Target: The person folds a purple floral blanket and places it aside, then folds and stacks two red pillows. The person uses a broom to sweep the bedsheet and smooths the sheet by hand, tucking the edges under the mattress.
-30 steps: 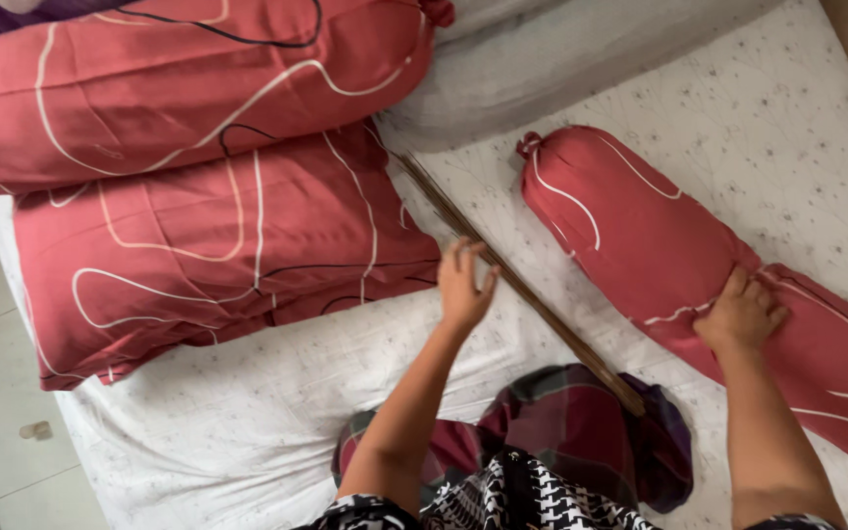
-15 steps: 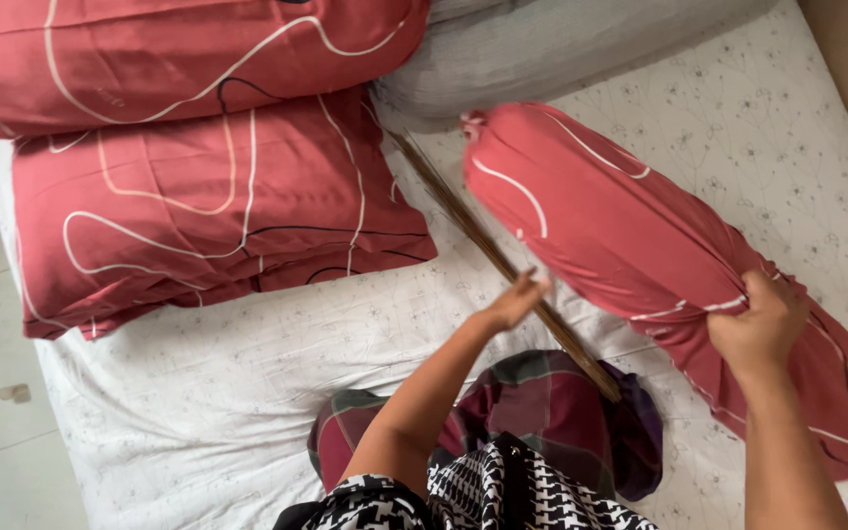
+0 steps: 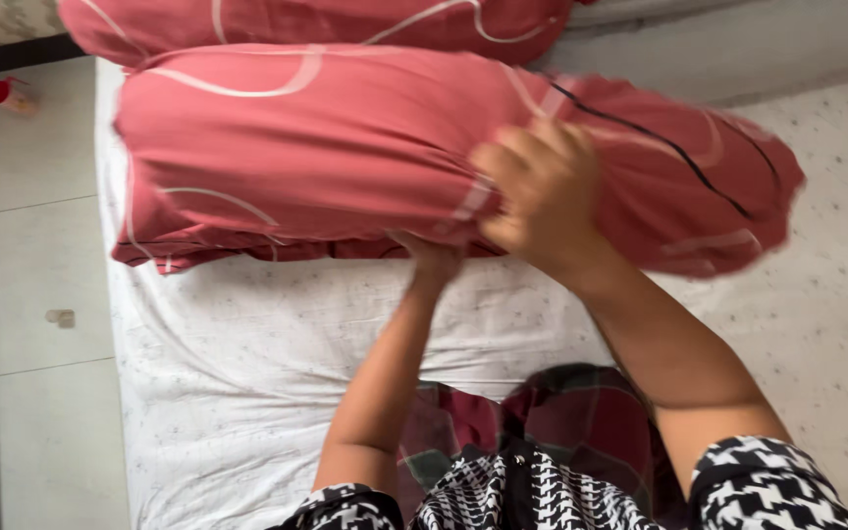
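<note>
A long red bolster pillow [image 3: 326, 147] with thin white and dark lines is lifted crosswise above the bed, blurred by motion. My right hand [image 3: 537, 196] grips it from above near its middle. My left hand [image 3: 429, 257] reaches up under it, and its fingers are hidden behind the fabric. Below the bolster a red pillow [image 3: 208, 253] shows only as an edge. Another red pillow [image 3: 345, 20] lies at the top of the view. The stick broom is hidden.
The bed has a white sheet [image 3: 247, 353] with small grey prints. A grey pillow [image 3: 738, 44] lies at the top right. A dark checked cloth [image 3: 581, 422] covers my lap. A tiled floor [image 3: 41, 294] runs along the left, with a small red object [image 3: 7, 93] on it.
The bolster went from lying on the bed at the right to being lifted and swung left over the pillows. My right hand came along gripping it; my left hand moved under it.
</note>
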